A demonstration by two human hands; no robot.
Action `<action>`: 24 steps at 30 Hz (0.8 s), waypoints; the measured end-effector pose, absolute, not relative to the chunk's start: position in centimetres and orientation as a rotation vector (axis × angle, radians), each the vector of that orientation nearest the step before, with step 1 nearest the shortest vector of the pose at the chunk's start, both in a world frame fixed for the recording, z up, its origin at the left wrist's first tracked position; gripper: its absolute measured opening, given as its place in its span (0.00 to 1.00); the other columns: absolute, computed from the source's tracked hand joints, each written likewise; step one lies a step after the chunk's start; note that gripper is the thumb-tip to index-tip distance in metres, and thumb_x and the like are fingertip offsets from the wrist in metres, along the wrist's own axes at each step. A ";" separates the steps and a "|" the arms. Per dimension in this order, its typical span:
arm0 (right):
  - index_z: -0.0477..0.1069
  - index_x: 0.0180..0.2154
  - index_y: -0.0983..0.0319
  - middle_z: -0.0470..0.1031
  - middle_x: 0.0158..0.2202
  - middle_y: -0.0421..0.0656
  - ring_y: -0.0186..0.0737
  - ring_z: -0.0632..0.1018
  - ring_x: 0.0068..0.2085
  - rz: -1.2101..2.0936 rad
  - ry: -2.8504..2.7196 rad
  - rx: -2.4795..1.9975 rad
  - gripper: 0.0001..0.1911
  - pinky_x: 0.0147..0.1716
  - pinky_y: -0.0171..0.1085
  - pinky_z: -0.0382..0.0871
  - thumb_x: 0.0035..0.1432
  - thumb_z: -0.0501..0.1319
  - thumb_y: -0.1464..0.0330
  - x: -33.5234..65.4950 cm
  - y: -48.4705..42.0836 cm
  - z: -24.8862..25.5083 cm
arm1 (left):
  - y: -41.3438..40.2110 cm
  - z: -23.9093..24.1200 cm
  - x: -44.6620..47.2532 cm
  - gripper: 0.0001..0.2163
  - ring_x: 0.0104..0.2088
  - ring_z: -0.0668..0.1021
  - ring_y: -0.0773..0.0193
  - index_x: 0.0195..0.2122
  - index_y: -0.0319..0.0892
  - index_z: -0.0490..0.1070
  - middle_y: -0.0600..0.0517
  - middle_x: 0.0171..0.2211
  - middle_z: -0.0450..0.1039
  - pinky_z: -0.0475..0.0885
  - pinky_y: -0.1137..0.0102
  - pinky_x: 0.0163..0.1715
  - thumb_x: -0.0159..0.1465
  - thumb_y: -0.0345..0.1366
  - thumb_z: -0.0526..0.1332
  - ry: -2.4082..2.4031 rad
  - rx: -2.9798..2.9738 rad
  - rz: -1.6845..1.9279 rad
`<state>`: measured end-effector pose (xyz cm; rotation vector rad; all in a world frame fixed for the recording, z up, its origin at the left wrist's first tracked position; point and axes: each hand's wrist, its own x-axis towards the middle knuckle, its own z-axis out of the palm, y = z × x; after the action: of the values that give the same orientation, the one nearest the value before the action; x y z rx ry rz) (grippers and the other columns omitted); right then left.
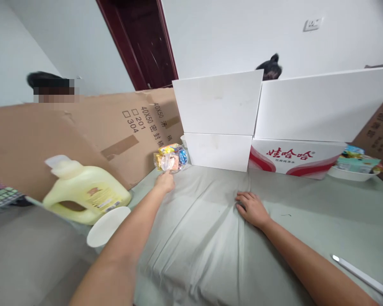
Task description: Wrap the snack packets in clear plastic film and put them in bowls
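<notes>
My left hand is stretched forward on the left, its fingers closed at the near edge of a clear plastic snack packet. Yellow, blue and pinkish parts show through or on the packaging; its exact contents are hard to make out. My right hand rests palm down on the grey-green cloth, fingers slightly spread and holding nothing. Just beyond the packet, a white bowl is mostly hidden behind a white panel.
A pale yellow detergent jug lies tilted beside a white bowl. Cardboard walls the left; a white box with red print stands ahead. A dish of packets sits right, near a white pen-like tool. Two people are partly visible behind.
</notes>
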<state>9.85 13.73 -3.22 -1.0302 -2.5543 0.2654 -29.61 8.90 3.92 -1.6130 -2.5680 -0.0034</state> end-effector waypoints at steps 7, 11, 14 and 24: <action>0.74 0.49 0.61 0.73 0.56 0.47 0.48 0.69 0.56 0.241 -2.542 -1.079 0.16 0.54 0.45 0.61 0.62 0.56 0.66 9.8 13.2 -2.8 | 2.9 6.0 -24.9 0.08 0.52 0.71 0.49 0.34 0.41 0.75 0.43 0.50 0.71 0.64 0.60 0.57 0.57 0.29 0.57 -2.295 -1.764 -0.247; 0.74 0.50 0.60 0.72 0.56 0.48 0.47 0.69 0.57 0.240 -2.546 -1.098 0.16 0.54 0.44 0.59 0.63 0.55 0.66 10.0 13.0 -2.8 | 0.5 5.8 -22.4 0.04 0.50 0.72 0.50 0.29 0.43 0.72 0.44 0.45 0.72 0.68 0.60 0.53 0.55 0.29 0.59 -2.201 -1.819 -0.413; 0.73 0.51 0.60 0.71 0.58 0.48 0.46 0.68 0.58 0.243 -2.553 -1.102 0.17 0.56 0.44 0.58 0.63 0.55 0.66 10.3 13.0 -2.8 | -1.1 5.2 -21.2 0.04 0.47 0.73 0.52 0.27 0.44 0.70 0.46 0.39 0.72 0.69 0.60 0.51 0.55 0.29 0.58 -2.160 -1.837 -0.565; 0.72 0.53 0.59 0.68 0.61 0.48 0.47 0.66 0.61 0.356 -2.537 -1.137 0.19 0.58 0.46 0.57 0.62 0.54 0.67 10.3 13.0 -3.2 | -3.1 0.2 -18.1 0.08 0.47 0.73 0.53 0.39 0.44 0.68 0.45 0.45 0.67 0.69 0.59 0.52 0.58 0.35 0.61 -2.223 -1.563 -1.323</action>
<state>10.26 13.04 -3.17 -1.1369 -2.5374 0.3562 -18.09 -3.10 0.17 -1.5631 -2.2229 -1.3232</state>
